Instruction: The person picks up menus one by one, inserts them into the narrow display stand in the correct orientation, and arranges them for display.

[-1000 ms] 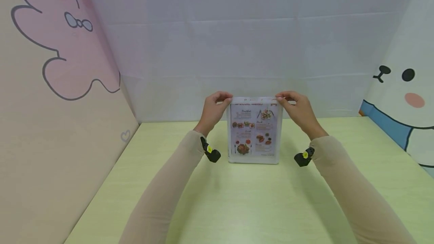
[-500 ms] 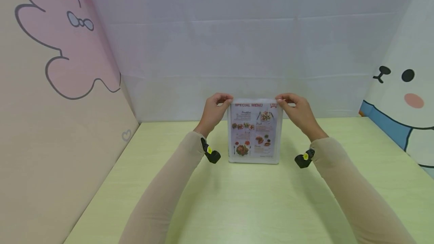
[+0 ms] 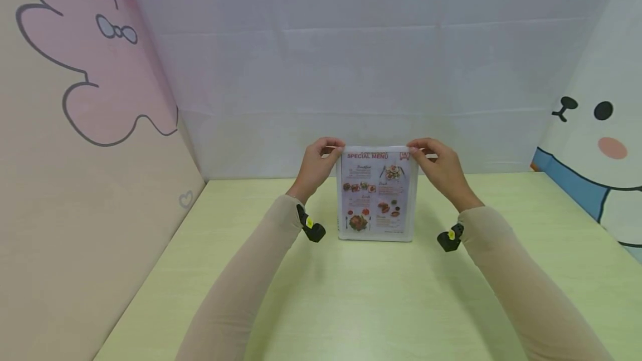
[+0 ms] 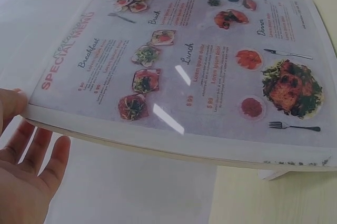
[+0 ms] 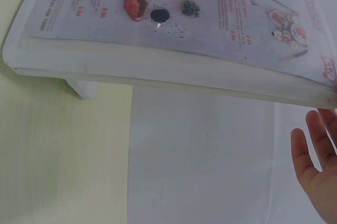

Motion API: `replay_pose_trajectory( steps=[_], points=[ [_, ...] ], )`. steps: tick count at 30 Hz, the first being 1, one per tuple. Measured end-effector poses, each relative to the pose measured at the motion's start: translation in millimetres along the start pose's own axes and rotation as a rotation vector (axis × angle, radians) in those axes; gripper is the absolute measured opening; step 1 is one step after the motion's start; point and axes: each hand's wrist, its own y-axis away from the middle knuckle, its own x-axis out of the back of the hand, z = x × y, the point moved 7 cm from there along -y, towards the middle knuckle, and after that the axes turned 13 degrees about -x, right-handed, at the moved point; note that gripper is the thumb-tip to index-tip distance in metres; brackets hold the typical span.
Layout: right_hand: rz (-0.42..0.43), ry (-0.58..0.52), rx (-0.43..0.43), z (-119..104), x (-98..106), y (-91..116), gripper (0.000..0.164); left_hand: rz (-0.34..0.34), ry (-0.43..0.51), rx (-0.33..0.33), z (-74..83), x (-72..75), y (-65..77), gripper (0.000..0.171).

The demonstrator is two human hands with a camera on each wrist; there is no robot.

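A menu sheet headed "SPECIAL MENU" lies on a white upright display stand on the table, its printed face towards me. At the upper left corner my left hand pinches the edge, thumb on the front and the other fingers behind. My right hand pinches the upper right corner the same way. In the right wrist view, several curled fingers show behind the edge, and the right thumb is out of that frame. A small support leg juts out behind the stand.
The light wooden table runs back to a pale cloth backdrop. A side panel with a pink cartoon stands on the left, another with a white cartoon face on the right. Each wrist wears a black camera.
The title, partly hidden at the top one second ago, now shows in full, and the sheet's lower edge sits slightly lower on the stand. Both hands stay at the corners.
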Motion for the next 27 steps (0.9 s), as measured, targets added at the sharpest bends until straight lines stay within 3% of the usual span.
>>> replay_pose_trajectory(
  steps=[13,23,27],
  points=[
    [-0.001,-0.025,-0.071,12.1,-6.4,5.1,0.038,-0.002,0.005,0.011,-7.2,-0.1,2.1,0.024],
    [-0.018,-0.010,-0.052,12.9,-10.5,9.4,0.041,-0.032,-0.008,-0.022,-8.0,3.1,6.9,0.032],
    [-0.026,0.021,-0.007,10.5,-10.8,11.1,0.042,-0.058,-0.066,-0.047,-6.7,4.6,8.8,0.033]
  ],
)
